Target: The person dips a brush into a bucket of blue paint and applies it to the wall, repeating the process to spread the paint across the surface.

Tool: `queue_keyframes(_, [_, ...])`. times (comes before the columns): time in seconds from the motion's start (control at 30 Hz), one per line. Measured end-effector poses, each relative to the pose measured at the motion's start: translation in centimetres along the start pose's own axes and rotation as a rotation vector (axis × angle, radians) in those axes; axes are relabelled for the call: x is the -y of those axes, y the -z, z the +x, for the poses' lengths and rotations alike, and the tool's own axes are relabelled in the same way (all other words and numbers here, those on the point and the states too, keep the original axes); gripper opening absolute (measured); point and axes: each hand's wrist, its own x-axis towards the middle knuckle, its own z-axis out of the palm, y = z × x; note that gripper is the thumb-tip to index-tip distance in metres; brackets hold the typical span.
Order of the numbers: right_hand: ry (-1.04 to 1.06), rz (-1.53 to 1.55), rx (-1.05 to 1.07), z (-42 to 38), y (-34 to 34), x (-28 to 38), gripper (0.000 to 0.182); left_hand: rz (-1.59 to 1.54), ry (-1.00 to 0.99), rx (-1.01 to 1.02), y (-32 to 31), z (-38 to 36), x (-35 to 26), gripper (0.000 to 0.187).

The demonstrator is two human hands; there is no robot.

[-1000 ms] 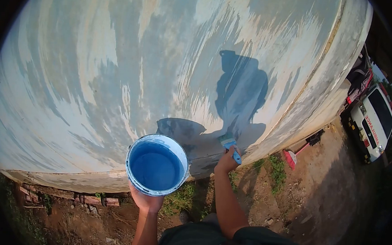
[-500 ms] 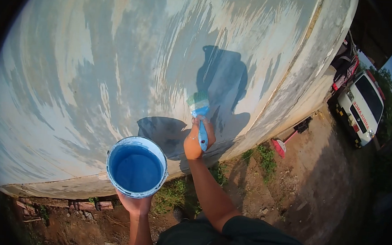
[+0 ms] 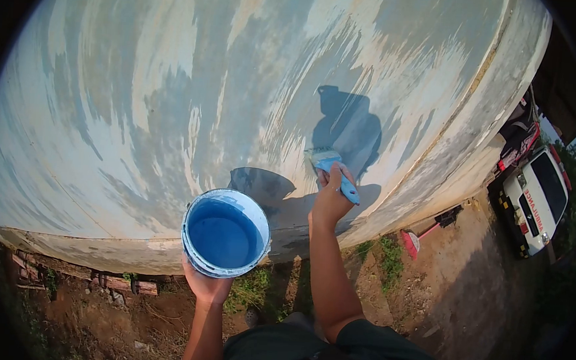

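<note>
My left hand (image 3: 208, 284) supports a bucket (image 3: 225, 233) from below, at its lower side. Blue paint fills part of the bucket, and its rim is smeared with pale paint. My right hand (image 3: 332, 194) is closed round a paintbrush (image 3: 346, 183) with a blue handle. The brush's bristles lie against the wall (image 3: 174, 94), up and right of the bucket. Streaky pale and grey-blue paint covers the wall, with shadows around the brush and bucket.
A white ambulance (image 3: 537, 195) stands at the right. A pink broom (image 3: 411, 244) lies on the dirt ground (image 3: 453, 282) near the wall's base. Weeds (image 3: 388, 262) grow there, and bricks (image 3: 126, 284) lie at the lower left.
The brush has turned, its bristles now pointing left and its handle down to the right. In the view, my right hand and the bucket sit further right.
</note>
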Motion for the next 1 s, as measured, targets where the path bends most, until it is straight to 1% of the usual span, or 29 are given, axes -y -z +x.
queue_keyframes(0.1, [0.132,0.035,0.348,-0.4,-2.1,6.1,0.03,-0.027,-0.015,0.002,0.5,1.0,0.3,0.066])
queue_keyframes(0.13, [0.111,0.042,0.355,-1.0,-2.2,8.0,0.03,-0.014,-0.029,0.019,0.4,1.3,0.5,0.066])
queue_keyframes(0.17, [0.108,0.019,0.503,-1.5,-2.3,9.9,0.029,-0.001,-0.048,0.036,0.3,1.4,0.5,0.066])
queue_keyframes(0.2, [0.108,0.0,0.656,-1.6,-2.3,10.9,0.029,-0.008,-0.043,0.054,0.1,1.5,0.5,0.067])
queue_keyframes(0.23, [0.089,0.014,0.674,-1.3,-1.6,11.2,0.029,0.049,-0.069,0.087,1.7,2.2,0.2,0.069])
queue_keyframes(0.3, [0.117,-0.132,0.933,-1.3,0.0,11.7,0.028,0.064,-0.086,0.107,1.2,2.3,0.1,0.071])
queue_keyframes(0.33, [0.086,-0.14,0.98,-2.2,0.1,12.3,0.024,0.065,-0.104,0.108,1.1,2.5,-0.2,0.071])
queue_keyframes(0.37, [0.084,-0.132,0.992,-2.7,0.4,12.3,0.024,0.102,-0.115,0.098,1.0,2.9,-0.4,0.071])
queue_keyframes(0.43, [-0.141,-0.31,1.174,-3.2,0.7,12.5,0.02,0.141,-0.128,0.092,1.2,3.5,-0.7,0.07])
queue_keyframes(0.47, [-0.155,-0.407,1.209,-3.7,0.5,12.6,0.016,0.168,-0.14,0.085,1.5,3.6,-0.9,0.072])
queue_keyframes(0.5, [-0.153,-0.405,1.206,-4.5,0.2,12.3,0.016,0.195,-0.148,0.077,1.8,3.7,-1.1,0.073])
queue_keyframes(0.57, [-0.18,-0.655,1.173,-6.0,-0.1,11.2,0.014,0.222,-0.162,0.092,1.6,3.7,-1.3,0.074])
queue_keyframes(0.6, [-0.233,-0.617,1.168,-6.3,0.0,10.4,0.013,0.246,-0.18,0.106,1.4,3.7,-1.4,0.076])
queue_keyframes(0.63, [-0.233,-0.617,1.169,-6.7,0.0,10.0,0.013,0.245,-0.18,0.106,1.5,3.8,-1.4,0.076])
queue_keyframes(0.7, [-0.046,-0.685,1.246,-7.5,-0.1,9.4,0.009,0.299,-0.259,0.096,1.7,3.9,-1.5,0.077])
queue_keyframes(0.73, [-0.099,-0.681,1.216,-8.0,-0.2,9.5,0.009,0.279,-0.255,0.131,1.7,3.7,-1.6,0.076])
queue_keyframes(0.87, [-0.115,-0.766,1.22,-9.3,-0.3,9.7,0.011,0.276,-0.298,0.086,1.8,3.4,-1.9,0.074])
queue_keyframes(0.93, [-0.049,-0.752,1.217,-9.6,0.0,9.2,0.014,0.278,-0.302,0.092,1.9,3.2,-2.0,0.075])
queue_keyframes(0.97, [-0.048,-0.751,1.215,-9.6,0.2,8.8,0.014,0.276,-0.307,0.097,1.9,3.2,-2.0,0.075])
queue_keyframes(1.0, [0.008,-0.731,1.227,-9.7,0.5,8.4,0.015,0.277,-0.306,0.098,2.0,3.1,-2.0,0.075])
